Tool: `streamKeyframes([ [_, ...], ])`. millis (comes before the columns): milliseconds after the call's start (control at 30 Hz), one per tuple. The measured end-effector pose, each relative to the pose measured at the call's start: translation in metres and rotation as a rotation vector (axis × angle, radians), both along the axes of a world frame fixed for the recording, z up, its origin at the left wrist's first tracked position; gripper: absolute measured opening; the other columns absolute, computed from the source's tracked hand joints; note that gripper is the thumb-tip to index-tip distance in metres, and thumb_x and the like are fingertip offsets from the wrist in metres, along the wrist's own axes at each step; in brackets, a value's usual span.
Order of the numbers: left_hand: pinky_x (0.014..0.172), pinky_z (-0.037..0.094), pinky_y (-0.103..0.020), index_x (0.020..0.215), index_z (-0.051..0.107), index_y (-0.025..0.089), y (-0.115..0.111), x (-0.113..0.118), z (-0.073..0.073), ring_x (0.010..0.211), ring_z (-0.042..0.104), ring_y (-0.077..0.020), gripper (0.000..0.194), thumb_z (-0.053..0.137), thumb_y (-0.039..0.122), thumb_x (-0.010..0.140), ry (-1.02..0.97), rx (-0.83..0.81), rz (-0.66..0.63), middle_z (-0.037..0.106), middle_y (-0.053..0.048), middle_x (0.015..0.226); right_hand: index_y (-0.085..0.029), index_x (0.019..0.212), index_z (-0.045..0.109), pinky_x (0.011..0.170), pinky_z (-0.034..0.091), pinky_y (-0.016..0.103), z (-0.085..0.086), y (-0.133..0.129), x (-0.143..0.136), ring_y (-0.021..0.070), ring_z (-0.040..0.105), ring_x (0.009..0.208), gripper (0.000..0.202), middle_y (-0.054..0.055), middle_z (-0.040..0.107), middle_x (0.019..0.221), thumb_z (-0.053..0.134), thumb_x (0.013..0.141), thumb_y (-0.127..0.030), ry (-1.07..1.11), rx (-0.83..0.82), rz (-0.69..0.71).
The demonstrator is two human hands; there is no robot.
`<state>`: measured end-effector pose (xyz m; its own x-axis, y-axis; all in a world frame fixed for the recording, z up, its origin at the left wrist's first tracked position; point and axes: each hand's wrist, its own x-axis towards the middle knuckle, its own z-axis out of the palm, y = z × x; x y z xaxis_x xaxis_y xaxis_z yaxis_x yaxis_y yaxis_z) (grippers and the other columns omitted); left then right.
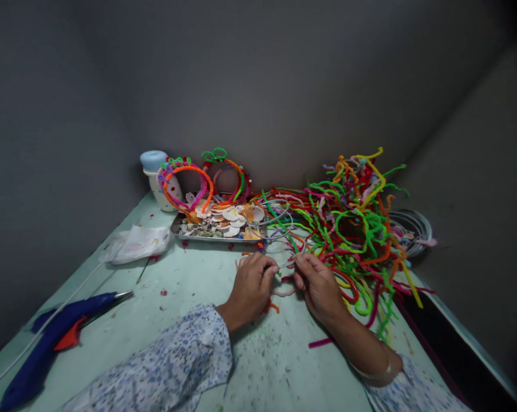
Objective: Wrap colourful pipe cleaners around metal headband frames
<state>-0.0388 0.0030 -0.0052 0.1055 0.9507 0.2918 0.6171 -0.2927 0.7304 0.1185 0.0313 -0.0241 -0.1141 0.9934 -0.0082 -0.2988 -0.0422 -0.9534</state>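
Near the middle of the table, my left hand (250,289) and my right hand (322,289) face each other with thumbs and fingers pinched. A thin silvery wire (287,264) runs between their fingertips, and both hands grip it. Its loose loops (291,222) appear to curl up behind the hands, in front of the shell tray. A small green bit shows by my left fingertips; I cannot tell if it is attached. Under and between the hands lie an orange pipe cleaner piece (275,308) and a pale pink one (284,294).
Behind my hands are a metal tray (215,239) of shells, pipe cleaner headbands (189,169) and a blue-lidded container (154,161). A tangled pipe cleaner pile (352,229) and wire coil (425,226) lie right. Left are a blue glue gun (47,349) and a plastic bag (142,243).
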Motion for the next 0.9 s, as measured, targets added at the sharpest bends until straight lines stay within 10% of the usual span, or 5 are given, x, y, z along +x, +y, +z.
streamKeyframes([
  [900,0.077,0.045,-0.033,0.085,0.058,0.022,0.0038,-0.003,-0.0059,0.083,0.055,-0.0185,0.022,0.04,0.028,0.094,-0.183,-0.094,-0.083,0.06,-0.003,0.084,-0.019,0.076,0.063,0.039,0.025,0.019,-0.0027,0.0009,0.0005,0.0076,0.035,0.039,0.029,-0.007,0.048,0.044,0.07,0.078,-0.047,-0.027,-0.004,-0.027],
])
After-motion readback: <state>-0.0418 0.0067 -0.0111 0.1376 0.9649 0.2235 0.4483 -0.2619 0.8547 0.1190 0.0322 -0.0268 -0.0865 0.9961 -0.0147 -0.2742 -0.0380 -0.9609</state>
